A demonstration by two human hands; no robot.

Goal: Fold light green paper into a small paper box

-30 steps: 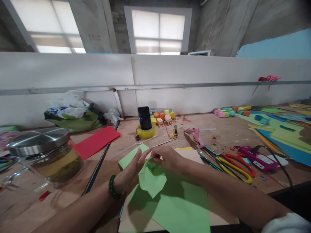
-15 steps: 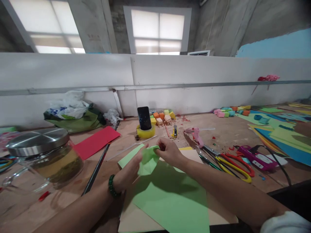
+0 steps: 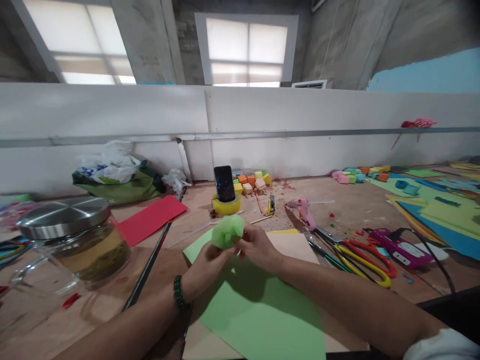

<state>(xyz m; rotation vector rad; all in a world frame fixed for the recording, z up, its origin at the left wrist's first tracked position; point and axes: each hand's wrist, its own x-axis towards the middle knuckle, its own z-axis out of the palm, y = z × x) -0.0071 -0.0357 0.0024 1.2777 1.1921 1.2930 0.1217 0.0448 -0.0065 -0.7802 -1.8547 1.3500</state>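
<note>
A piece of thin light green paper (image 3: 227, 231) is bunched into a rounded, ruffled shape above the work surface. My left hand (image 3: 209, 262), with a dark green bead bracelet on the wrist, pinches it from below. My right hand (image 3: 258, 247) is closed at its lower right side, fingertips against those of the left. A thin pale stick (image 3: 261, 219) shows just beyond the right hand; whether the fingers touch it I cannot tell. Under both hands lies a larger green sheet (image 3: 262, 315) on beige sheets (image 3: 213, 342).
A glass teapot (image 3: 93, 250) and red paper (image 3: 150, 217) are on the left. Behind stand a phone (image 3: 224, 183) on a tape roll (image 3: 227, 206) and a yellow cutter (image 3: 271, 204). A pink glue gun (image 3: 305, 212), scissors (image 3: 367, 260) and a purple device (image 3: 403, 248) lie right.
The green paper, spread between the hands before, is now gathered into a puffed bunch. My left hand has moved lower and beneath it, and the right hand has come down slightly.
</note>
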